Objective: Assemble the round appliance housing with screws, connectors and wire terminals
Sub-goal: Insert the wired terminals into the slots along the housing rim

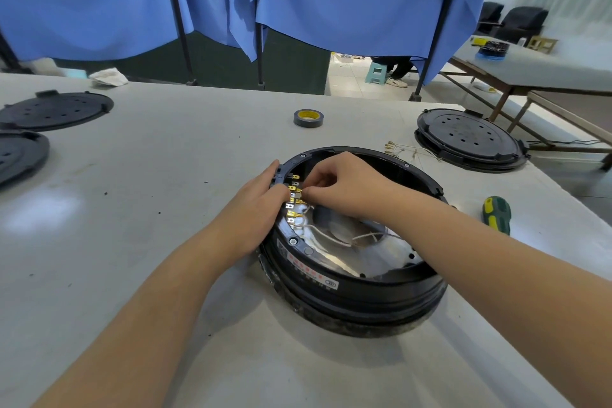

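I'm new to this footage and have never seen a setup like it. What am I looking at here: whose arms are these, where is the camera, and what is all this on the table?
There is no machine: a person wears a camera on the head, so you look down along their own arms. On the grey table stands a round black appliance housing, open at the top. The left hand rests against its rim beside a row of brass terminals. The right hand reaches inside and seems to pinch a small wire terminal at that row; white wires lie below. Around it lie a roll of tape, a green and yellow screwdriver, loose wires with terminals and black round covers.
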Motion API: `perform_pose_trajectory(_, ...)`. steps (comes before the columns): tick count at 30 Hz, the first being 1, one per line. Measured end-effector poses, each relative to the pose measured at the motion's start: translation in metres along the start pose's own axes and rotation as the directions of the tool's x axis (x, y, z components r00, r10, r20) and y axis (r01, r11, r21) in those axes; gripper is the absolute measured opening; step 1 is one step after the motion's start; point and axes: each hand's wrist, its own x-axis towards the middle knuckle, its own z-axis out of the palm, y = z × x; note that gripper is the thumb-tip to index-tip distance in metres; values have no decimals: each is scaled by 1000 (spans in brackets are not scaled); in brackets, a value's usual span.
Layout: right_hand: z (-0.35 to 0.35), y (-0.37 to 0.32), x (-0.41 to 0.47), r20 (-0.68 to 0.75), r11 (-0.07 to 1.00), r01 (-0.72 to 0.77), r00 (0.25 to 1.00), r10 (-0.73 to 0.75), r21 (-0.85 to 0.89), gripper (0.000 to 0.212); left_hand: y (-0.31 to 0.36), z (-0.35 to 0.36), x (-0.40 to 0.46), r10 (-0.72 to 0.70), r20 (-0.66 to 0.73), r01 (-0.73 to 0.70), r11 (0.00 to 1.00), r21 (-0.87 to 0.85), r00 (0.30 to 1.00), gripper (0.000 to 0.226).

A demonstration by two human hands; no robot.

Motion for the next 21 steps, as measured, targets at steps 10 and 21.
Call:
perform_pose_trajectory(10,0,-2,4,-18,1000,5,1000,-6,-23,12,1,1,1,-50,8,50,999,10,999,83)
perform_pose_trajectory(21,2,-4,4,-27,999,30,999,-30,-16,15,0,0,1,-40,6,40,999,8,999,84)
